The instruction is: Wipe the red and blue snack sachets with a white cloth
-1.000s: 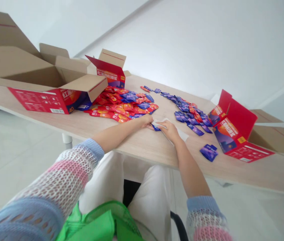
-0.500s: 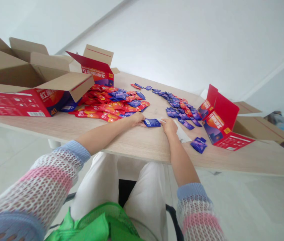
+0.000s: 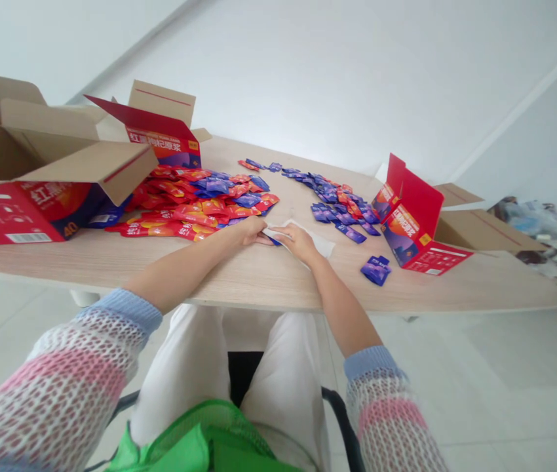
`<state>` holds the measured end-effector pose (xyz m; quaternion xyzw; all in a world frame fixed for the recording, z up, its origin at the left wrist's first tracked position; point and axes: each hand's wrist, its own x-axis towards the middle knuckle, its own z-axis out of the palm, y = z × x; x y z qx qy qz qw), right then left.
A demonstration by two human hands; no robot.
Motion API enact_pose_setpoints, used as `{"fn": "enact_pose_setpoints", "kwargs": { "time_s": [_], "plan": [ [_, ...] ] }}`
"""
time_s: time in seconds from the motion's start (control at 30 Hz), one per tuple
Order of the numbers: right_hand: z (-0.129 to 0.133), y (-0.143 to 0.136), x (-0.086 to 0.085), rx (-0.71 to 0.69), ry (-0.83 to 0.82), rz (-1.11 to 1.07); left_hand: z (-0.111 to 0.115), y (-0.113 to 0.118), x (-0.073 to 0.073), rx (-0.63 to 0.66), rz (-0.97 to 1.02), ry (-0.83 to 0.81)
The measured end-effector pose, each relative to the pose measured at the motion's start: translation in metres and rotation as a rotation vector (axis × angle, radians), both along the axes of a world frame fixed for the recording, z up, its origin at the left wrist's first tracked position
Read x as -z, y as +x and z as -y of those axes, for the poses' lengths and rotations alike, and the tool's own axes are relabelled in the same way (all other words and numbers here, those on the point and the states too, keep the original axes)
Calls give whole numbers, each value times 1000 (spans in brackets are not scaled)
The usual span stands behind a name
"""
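Observation:
My left hand (image 3: 253,232) pinches the left end of a blue sachet (image 3: 274,242) on the table. Most of this sachet is hidden beneath a white wipe (image 3: 324,245). My right hand (image 3: 299,242) presses the wipe onto the sachet, its fingers pointing left, close to my left fingertips. Left of my hands lies a heap of red and blue sachets (image 3: 210,203). To the right, more purple and red sachets (image 3: 340,203) are spread out, and a small purple bunch (image 3: 375,269) sits nearer the front.
Open red cartons stand at the left (image 3: 37,213), back left (image 3: 163,141) and right (image 3: 413,229) of the wooden table (image 3: 239,282). A white wall rises behind. Plastic-wrapped clutter (image 3: 529,226) is at the far right. My lap is below the front edge.
My right hand has moved left with the white wipe, which now covers most of the blue sachet. My left hand still holds the sachet's end. The view has shifted slightly right.

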<state>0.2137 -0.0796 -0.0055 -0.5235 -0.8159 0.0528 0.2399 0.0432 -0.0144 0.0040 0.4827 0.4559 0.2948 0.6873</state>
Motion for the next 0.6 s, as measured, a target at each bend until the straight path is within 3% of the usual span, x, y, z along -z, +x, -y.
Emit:
{"fn": "enact_pose_setpoints", "kwargs": {
  "time_s": [0.2, 0.6],
  "plan": [
    [0, 5, -1, 167, -38, 66, -1, -3, -2, 123, 19, -34],
    [-5, 25, -1, 637, -171, 57, 9, -2, -6, 99, 42, 1]
  ]
}}
